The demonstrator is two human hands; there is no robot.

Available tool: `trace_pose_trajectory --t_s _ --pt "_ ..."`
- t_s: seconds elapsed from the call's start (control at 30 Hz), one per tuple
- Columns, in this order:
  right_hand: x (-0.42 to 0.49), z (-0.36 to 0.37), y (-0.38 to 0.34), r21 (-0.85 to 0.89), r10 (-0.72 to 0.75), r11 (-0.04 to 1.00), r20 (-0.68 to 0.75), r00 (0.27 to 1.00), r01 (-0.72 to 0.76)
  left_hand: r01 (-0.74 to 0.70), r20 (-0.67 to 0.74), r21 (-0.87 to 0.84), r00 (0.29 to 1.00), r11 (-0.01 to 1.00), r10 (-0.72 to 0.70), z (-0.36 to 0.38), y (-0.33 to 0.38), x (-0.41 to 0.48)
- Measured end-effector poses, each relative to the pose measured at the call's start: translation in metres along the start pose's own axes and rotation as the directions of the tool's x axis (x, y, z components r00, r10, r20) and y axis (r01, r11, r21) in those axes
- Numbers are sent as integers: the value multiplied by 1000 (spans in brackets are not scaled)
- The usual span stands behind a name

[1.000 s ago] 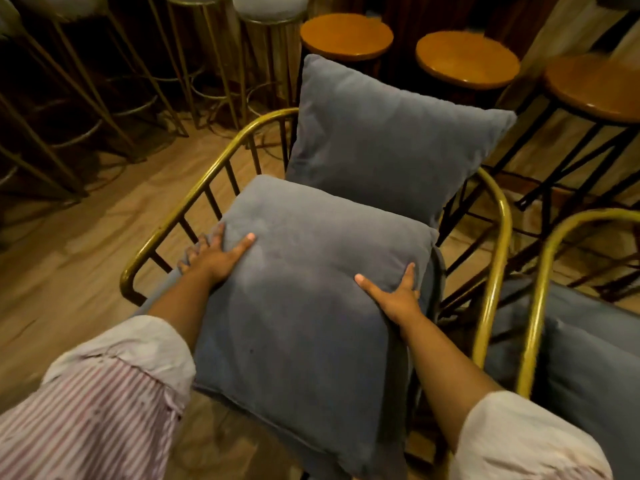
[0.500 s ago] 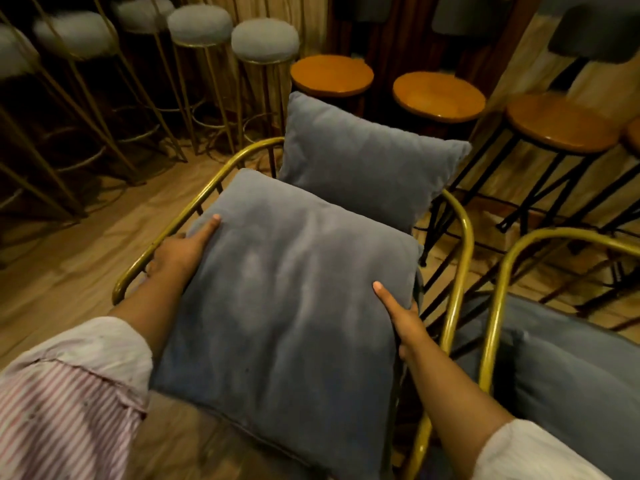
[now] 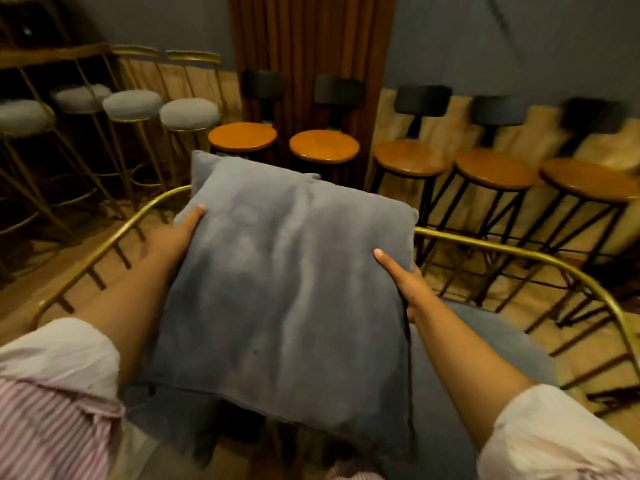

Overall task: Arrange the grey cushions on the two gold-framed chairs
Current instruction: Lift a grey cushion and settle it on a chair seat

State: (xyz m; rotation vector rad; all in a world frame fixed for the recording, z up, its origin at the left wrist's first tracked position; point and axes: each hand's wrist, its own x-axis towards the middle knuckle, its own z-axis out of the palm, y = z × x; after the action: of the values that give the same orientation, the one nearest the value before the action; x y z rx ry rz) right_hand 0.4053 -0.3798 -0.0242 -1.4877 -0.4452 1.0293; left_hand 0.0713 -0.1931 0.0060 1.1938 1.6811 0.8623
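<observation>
Both hands, left hand (image 3: 173, 237) and right hand (image 3: 405, 282), clasp the grey cushion (image 3: 287, 289) by its side edges, held above the gold-framed chair (image 3: 104, 251). Next move, I judge: set it down squarely.

The held cushion (image 3: 284, 289) hides most of the second cushion (image 3: 201, 168) and the chair seat beneath.

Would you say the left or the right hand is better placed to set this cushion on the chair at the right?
Right, probably. The right hand grips the cushion on the edge nearest that chair; the left hand holds the far edge, over the other chair.
</observation>
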Motion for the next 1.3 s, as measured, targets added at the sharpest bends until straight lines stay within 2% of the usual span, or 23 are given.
trace_pose_trajectory --t_s 0.07,0.17,0.33,0.4,0.5,0.6,0.67,0.77,0.97,1.03,1.1,1.2,1.3 --pt "-15 -52 -8 3 -23 1000 -61 998 23 -34 60 -21 998 999 35 39 10 -43" --pt "-30 -126 -14 -26 -34 999 -162 986 30 25 165 -32 986 999 -20 99 24 -113" --pt "-40 -219 -14 -38 -24 999 -317 948 12 171 393 -25 908 985 -147 186 11 -147" --pt "-40 -241 -11 -53 -42 998 -345 938 25 196 424 -4 888 981 -176 215 7 -159" --pt "-27 -268 -7 -76 -62 996 -364 929 37 183 437 -30 886 983 -152 259 3 -163" --pt "-6 -287 -8 -88 -70 995 -371 926 40 115 428 -80 901 990 -70 289 14 -160" --pt "16 -300 -13 -76 -73 996 -395 916 47 92 481 -96 876 991 -35 317 23 -141" --pt "57 -317 -27 -37 -49 999 -450 892 36 121 575 -58 816 991 -66 362 40 -110" --pt "156 -344 -44 68 14 997 -517 856 24 -105 587 -144 792 984 171 454 84 -66" --pt "182 -355 -44 91 26 996 -526 850 26 -126 559 -183 803 975 209 479 82 -56" --pt "203 -365 -40 77 -19 994 -546 837 73 -146 536 -179 815 973 220 502 74 -47" --pt "219 -374 -32 20 -122 986 -580 806 163 -176 572 -178 782 968 247 525 54 -36" --pt "238 -385 -12 -6 -191 973 -592 783 232 -159 536 -186 810 970 236 546 29 -32"
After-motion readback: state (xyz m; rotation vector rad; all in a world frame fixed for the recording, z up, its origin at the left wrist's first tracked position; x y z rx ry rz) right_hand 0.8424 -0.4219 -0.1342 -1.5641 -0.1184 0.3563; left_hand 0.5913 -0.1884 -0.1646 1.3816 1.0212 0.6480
